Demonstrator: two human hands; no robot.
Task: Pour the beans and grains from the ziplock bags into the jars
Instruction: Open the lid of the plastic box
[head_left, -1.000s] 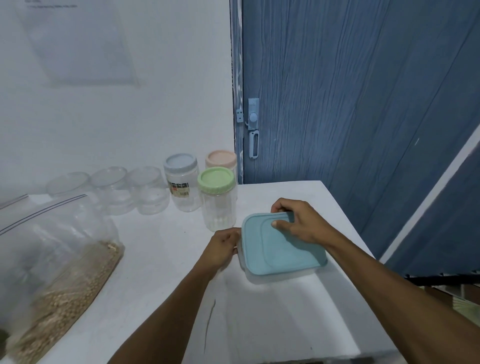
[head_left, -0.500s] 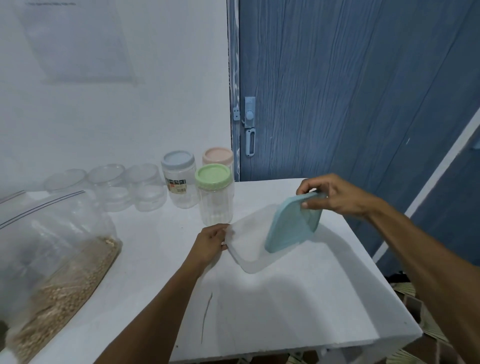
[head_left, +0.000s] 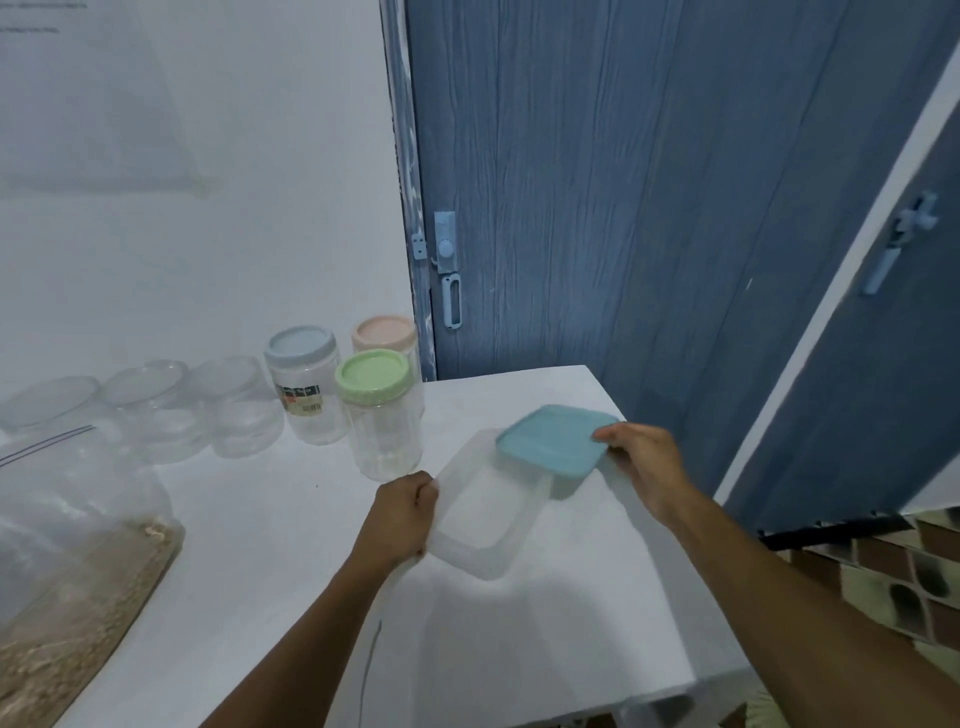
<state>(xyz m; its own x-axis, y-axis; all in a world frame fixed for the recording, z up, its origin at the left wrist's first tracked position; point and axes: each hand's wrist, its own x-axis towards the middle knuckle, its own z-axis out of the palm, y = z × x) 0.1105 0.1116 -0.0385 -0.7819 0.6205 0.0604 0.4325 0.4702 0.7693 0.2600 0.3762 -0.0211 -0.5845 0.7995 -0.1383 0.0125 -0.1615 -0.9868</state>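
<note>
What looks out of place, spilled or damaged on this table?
Nothing is spilled. The blue lid is off the clear box, held over its far corner by the right hand; the left hand grips the box, which sits askew to the table edge. A thin dark mark runs near the table's front.

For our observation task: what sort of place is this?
Likely a home kitchen or store corner: a blue door, a white table with lidded plastic jars, and a ziplock bag of grain.

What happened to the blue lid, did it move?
Yes. The blue lid came off the clear box and went right, farther from the green-lidded jar, held by the right hand.
</note>
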